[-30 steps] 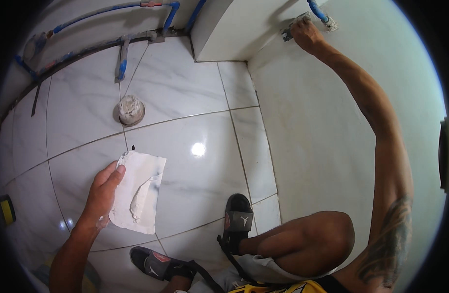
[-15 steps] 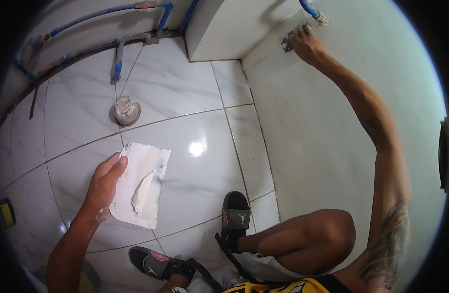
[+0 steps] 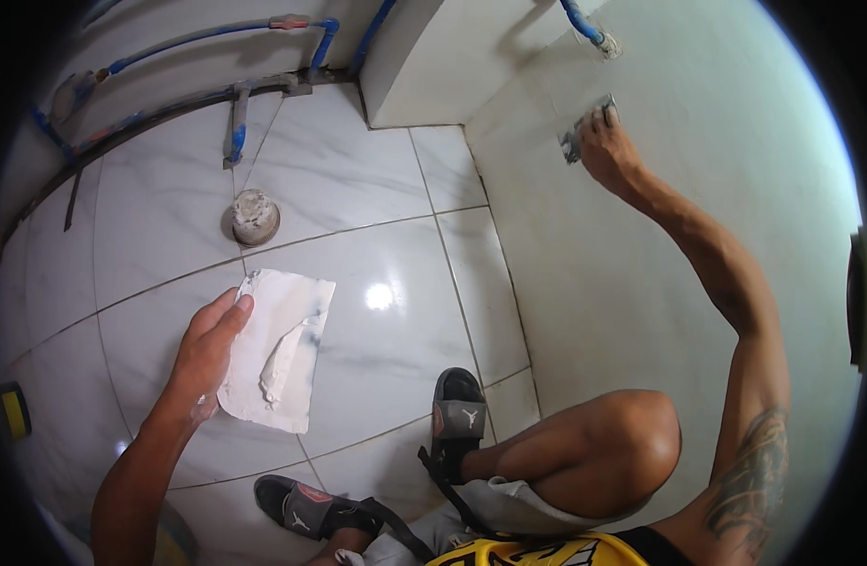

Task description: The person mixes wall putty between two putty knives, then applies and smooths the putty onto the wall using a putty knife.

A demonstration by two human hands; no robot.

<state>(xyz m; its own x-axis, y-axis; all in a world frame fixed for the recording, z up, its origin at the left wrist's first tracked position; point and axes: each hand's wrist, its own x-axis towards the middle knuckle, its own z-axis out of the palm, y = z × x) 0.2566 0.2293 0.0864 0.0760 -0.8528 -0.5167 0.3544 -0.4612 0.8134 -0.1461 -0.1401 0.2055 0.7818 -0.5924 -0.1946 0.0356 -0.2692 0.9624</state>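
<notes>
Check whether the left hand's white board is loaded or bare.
Partly loaded: a raised ridge of white paste lies on the board.

Grips with the left hand (image 3: 203,347), thumb (image 3: 236,317) uppermost opposite partly hidden left fingers (image 3: 213,307) and left forearm (image 3: 143,472) slanting back behind them, and reaches out with the right hand (image 3: 611,156), right fingers (image 3: 599,120) bunched, right wrist (image 3: 646,191) just behind them and right elbow (image 3: 756,325) bent farther back.

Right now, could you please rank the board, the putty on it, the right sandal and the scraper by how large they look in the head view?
1. Board
2. Right sandal
3. Putty
Not ranked: scraper, as the right hand hides part of it.
</notes>
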